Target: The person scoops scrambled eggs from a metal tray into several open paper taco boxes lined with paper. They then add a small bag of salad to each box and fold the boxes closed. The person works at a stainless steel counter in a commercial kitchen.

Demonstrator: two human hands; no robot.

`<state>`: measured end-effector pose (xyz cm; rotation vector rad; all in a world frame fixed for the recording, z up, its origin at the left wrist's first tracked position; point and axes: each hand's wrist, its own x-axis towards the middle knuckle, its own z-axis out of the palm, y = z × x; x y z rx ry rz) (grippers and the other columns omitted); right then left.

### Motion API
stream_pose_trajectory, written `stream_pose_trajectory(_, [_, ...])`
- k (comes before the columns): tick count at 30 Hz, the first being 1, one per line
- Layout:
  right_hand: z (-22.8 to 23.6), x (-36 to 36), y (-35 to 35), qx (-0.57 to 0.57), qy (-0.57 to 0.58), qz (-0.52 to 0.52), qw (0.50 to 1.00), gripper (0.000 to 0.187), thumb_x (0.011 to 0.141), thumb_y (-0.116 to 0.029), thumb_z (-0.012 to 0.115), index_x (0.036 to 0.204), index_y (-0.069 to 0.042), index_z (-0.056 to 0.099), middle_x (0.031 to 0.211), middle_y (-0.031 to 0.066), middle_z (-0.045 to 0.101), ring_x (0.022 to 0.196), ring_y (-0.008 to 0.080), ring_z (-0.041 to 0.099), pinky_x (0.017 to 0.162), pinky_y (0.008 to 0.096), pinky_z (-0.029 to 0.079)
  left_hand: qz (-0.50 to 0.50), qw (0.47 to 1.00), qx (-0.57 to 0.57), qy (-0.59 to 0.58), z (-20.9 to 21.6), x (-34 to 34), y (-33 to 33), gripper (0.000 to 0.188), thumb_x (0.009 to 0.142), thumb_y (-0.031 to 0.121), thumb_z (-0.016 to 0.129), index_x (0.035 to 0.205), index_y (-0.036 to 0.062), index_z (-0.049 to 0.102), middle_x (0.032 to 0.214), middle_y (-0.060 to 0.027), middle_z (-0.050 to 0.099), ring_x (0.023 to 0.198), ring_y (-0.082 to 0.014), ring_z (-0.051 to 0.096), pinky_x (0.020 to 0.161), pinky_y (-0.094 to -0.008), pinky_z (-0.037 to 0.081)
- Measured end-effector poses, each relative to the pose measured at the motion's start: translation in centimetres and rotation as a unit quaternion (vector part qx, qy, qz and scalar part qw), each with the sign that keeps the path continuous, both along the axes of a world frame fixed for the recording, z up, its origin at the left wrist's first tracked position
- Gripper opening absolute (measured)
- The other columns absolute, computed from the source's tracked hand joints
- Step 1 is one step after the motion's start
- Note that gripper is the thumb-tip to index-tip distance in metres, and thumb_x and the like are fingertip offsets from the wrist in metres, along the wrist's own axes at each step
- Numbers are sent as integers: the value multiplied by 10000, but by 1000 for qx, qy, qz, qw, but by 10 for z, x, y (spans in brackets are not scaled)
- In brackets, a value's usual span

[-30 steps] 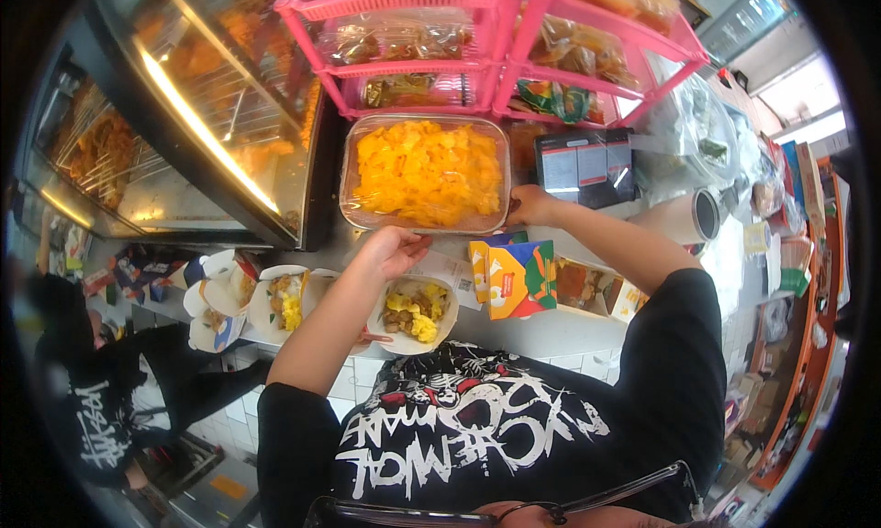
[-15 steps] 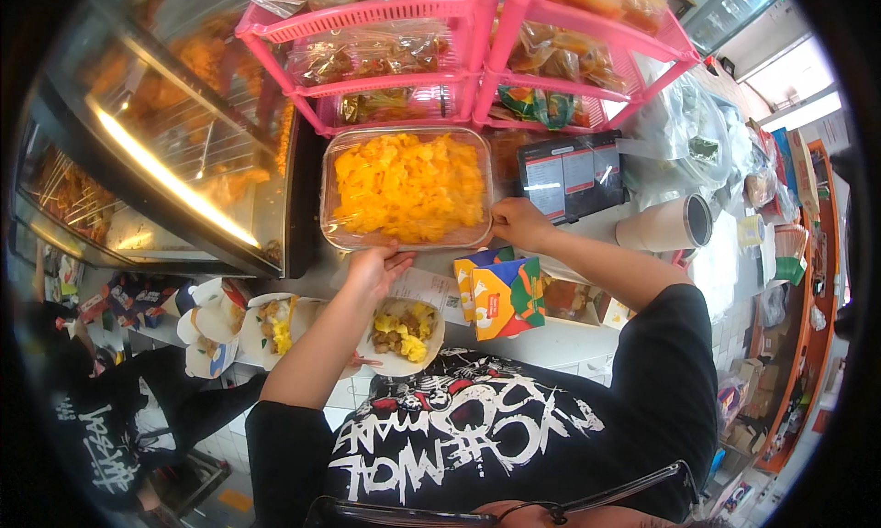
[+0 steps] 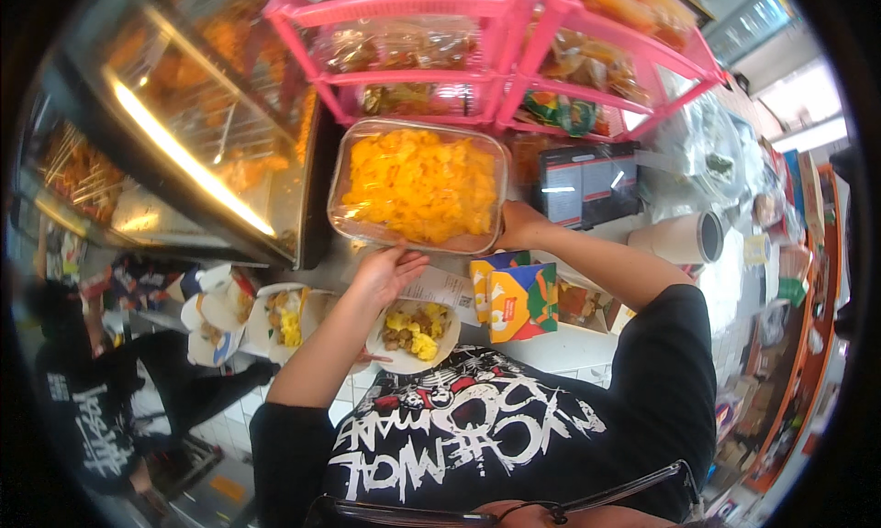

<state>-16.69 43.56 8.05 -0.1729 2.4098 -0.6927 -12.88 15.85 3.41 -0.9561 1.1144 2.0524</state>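
Note:
A clear plastic tub of bright yellow-orange pieces, probably scrambled egg, stands in front of me on the counter, slightly askew. My right hand grips its near right corner, fingers closed and partly hidden by the tub. My left hand, palm turned up and fingers stretched out, touches the tub's near edge with its fingertips. Below that hand is an open paper box with yellow egg and brown meat pieces. Folded orange, blue and green cartons stand to its right, beside a printed slip.
Pink plastic racks with bagged goods rise behind the tub. A lit glass food cabinet takes up the left. A tablet and a white cup are at right. More filled boxes and another person are lower left.
The view has shifted a little. The tub has turned slightly and moved a bit left relative to the racks. My right hand has moved farther around its near corner.

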Motion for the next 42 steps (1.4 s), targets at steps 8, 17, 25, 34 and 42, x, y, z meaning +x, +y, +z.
stream_pose_trajectory(8, [-23, 14, 10, 54, 116, -18, 992, 322, 773, -246, 659, 983, -13, 587, 973, 208, 637, 929, 387, 623, 798, 458, 496, -61, 997, 30, -28, -5, -5, 7, 298, 975, 204, 526, 1156, -27, 475, 1051, -216, 576, 996, -359, 632, 815, -423, 560])
stream_pose_trajectory(17, [-37, 8, 14, 81, 232, 48, 968, 135, 836, -105, 528, 937, -18, 543, 986, 196, 588, 929, 405, 596, 775, 485, 484, 29, 999, -32, 0, -4, -4, 22, 276, 927, 183, 533, 1097, -31, 495, 980, -197, 593, 934, -340, 644, 788, -413, 560])
stream_pose_trajectory(25, [-25, -11, 30, 104, 323, 296, 893, 147, 809, -60, 530, 921, 3, 603, 957, 177, 618, 890, 357, 630, 752, 413, 520, 54, 997, -58, 15, -5, -6, 21, 231, 892, 162, 541, 1012, -31, 502, 921, -187, 588, 845, -327, 655, 726, -391, 556])
stream_pose_trajectory(34, [-48, 7, 20, -175, 78, -191, 963, 182, 895, -111, 573, 1025, -5, 645, 941, 110, 655, 884, 226, 622, 793, 318, 467, 46, 997, -68, 13, 2, -7, 22, 267, 903, 178, 533, 1040, -45, 481, 912, -184, 586, 820, -331, 661, 700, -384, 556])
stream_pose_trajectory(42, [-20, -19, 25, -202, -187, -39, 961, 171, 879, -136, 544, 978, -8, 601, 856, 29, 612, 816, 127, 559, 736, 272, 441, 67, 992, -103, 35, 3, -9, 21, 279, 945, 189, 499, 1086, -50, 481, 918, -192, 609, 785, -310, 669, 669, -379, 563])
